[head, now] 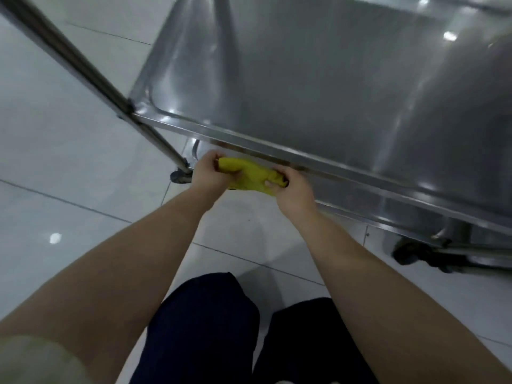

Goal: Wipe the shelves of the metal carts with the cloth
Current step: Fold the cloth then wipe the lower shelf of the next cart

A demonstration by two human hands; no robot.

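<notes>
A yellow cloth [250, 174] is bunched between both hands, just in front of and below the near rim of the metal cart's shelf [318, 87]. My left hand [210, 173] grips its left end with curled fingers. My right hand [291, 187] grips its right end. The shelf is a shiny steel tray with a raised rim [277, 152], seen from above. Neither hand touches the shelf surface; the cloth sits close against the rim.
A slanted steel upright [83, 67] runs from top left down to a caster [180, 176]. Another black caster [415, 253] sits at the right under a lower shelf edge. White glossy floor tiles lie around. My dark trouser legs [210, 328] are at the bottom.
</notes>
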